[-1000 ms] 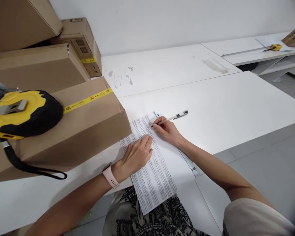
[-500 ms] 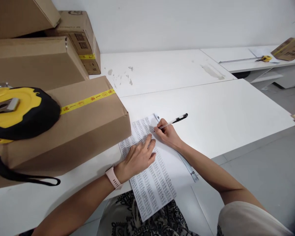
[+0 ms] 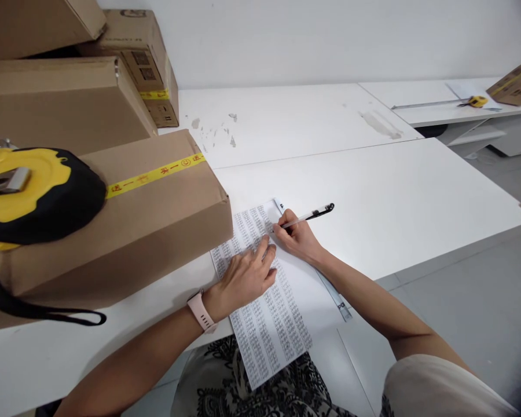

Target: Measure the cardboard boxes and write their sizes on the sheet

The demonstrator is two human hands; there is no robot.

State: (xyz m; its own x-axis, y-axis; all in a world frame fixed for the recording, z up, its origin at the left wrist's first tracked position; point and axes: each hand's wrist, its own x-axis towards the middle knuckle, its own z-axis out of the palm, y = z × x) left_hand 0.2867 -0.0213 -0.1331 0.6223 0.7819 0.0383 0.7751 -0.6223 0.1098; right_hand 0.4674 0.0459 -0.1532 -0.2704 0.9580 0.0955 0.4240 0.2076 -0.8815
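Observation:
A sheet of paper (image 3: 282, 324) covered in several columns of small dark marks lies on the white table, its near end reaching past the edge over my lap. My left hand (image 3: 247, 272) rests on it with the fingers stretched out, a pink watch band on the wrist. In my right hand (image 3: 297, 234) a clear pen (image 3: 310, 214) with a black cap on its back end is gripped, its tip down at the paper's upper right. Under the sheet, a white page with a blue-grey edge (image 3: 336, 298) shows along the right side.
A large cardboard box (image 3: 169, 202) with yellow tape stands left of the paper. On it sits a yellow and black tape measure (image 3: 39, 194) with a wrist strap. More boxes (image 3: 147, 69) are stacked behind. Far right are another tape measure (image 3: 477, 102) and a box (image 3: 516, 86).
The view has shifted very slightly. My left hand stays flat on the paper, and my right hand keeps the pen at nearly the same spot.

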